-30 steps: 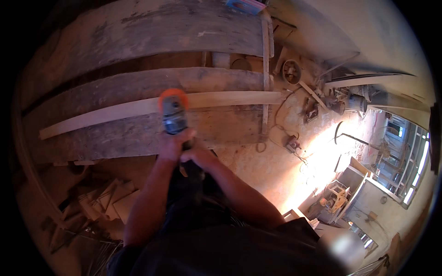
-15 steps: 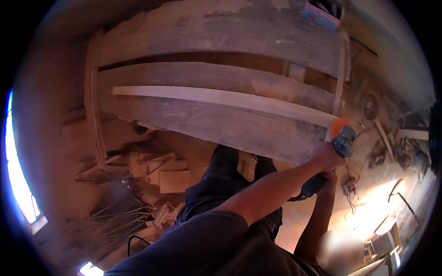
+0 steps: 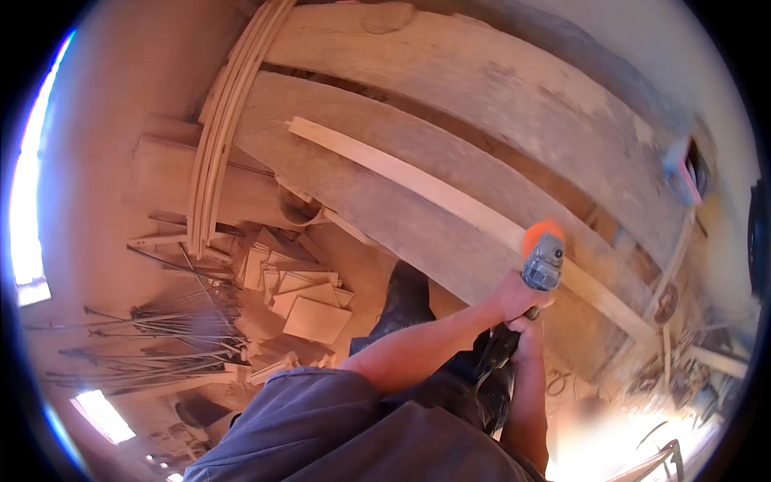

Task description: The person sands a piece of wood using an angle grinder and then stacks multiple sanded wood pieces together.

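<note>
An angle grinder [image 3: 544, 261] with an orange disc [image 3: 544, 234] is held in both hands. My left hand [image 3: 516, 296] is wrapped round it just behind the grey head. Lower down, my right hand [image 3: 528, 337] closes on the dark body of the tool. The disc meets a long pale wood strip [image 3: 418, 178], which runs slantwise across a broad worn plank [image 3: 377, 210]. Part of the strip lies hidden under the disc and the grinder's head.
Long thin boards [image 3: 233, 120] lean across the bench's left end. Square wood pieces [image 3: 317, 320] and thin rods [image 3: 161, 329] are heaped on the floor to the left. A blue and pink box [image 3: 681, 175] sits at the far right.
The grinder, held by both hands, has moved left along the wood strip, away from its right end. The whole view has turned, so the bench now slants down to the right.
</note>
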The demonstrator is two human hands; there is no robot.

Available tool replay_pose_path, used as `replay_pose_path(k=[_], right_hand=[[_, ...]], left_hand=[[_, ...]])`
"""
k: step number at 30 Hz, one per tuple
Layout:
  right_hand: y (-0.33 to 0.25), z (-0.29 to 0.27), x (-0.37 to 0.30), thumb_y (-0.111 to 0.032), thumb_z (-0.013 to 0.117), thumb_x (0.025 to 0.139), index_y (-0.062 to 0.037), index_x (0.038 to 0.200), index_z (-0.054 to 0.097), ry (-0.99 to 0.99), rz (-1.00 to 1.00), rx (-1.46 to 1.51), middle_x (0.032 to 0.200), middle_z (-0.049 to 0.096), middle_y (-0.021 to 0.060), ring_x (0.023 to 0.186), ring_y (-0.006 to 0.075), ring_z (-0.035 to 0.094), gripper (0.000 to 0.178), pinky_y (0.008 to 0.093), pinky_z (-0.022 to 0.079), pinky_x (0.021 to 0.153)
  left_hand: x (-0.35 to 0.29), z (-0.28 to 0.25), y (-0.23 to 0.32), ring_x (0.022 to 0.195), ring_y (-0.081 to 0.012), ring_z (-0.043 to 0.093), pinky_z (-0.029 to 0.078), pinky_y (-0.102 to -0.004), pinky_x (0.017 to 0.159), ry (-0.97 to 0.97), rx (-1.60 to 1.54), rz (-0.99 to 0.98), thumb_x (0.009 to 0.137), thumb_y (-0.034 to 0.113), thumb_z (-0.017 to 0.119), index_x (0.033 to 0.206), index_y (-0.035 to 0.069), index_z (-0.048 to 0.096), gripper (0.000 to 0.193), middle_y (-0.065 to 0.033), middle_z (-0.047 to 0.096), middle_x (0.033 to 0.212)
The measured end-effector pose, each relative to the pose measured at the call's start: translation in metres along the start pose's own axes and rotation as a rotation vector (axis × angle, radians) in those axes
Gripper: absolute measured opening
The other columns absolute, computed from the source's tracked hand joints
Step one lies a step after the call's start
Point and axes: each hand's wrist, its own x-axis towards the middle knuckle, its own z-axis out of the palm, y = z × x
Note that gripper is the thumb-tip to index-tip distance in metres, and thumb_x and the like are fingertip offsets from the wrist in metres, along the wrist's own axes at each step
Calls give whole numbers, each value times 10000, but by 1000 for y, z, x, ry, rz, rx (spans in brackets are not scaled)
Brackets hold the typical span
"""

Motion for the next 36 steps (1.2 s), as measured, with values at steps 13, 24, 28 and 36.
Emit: replay_pose_path(k=[13, 24, 28, 36], right_hand=[[53, 388, 166, -124, 640, 707, 32, 988, 653, -183, 177, -407, 828, 679, 137, 687, 272, 670, 321, 395, 561, 637], [89, 588, 261, -172, 722, 778, 12, 998, 662, -463, 180, -549, 835, 681, 111, 673, 237, 658, 293, 363, 545, 608], [77, 572, 215, -173, 777, 770, 11, 1216, 628, -446, 29, -752, 1011, 692, 130, 838, 214, 683, 504, 344, 561, 740], [15, 297, 142, -276, 882, 650, -33, 1454, 476, 591, -597, -1747, 1478, 488, 230, 1416, 411, 409, 933, 481, 348, 1166]], left_hand=[[-15, -415, 14, 795, -187, 698, 558, -364, 741, 346, -190, -30, 705, 342, 864, 952, 17, 746, 425, -93, 742, 904], [-33, -620, 28, 685, -242, 654, 551, -397, 656, 414, -835, 60, 821, 255, 757, 1018, 37, 639, 316, -110, 668, 825], [-78, -623, 5, 668, -278, 656, 557, -431, 648, 456, -1135, 195, 826, 203, 727, 1056, 2, 596, 333, -133, 660, 808], [-209, -553, -63, 643, -296, 653, 570, -438, 654, 733, -1087, 143, 812, 147, 699, 957, -1, 587, 235, -158, 643, 763]])
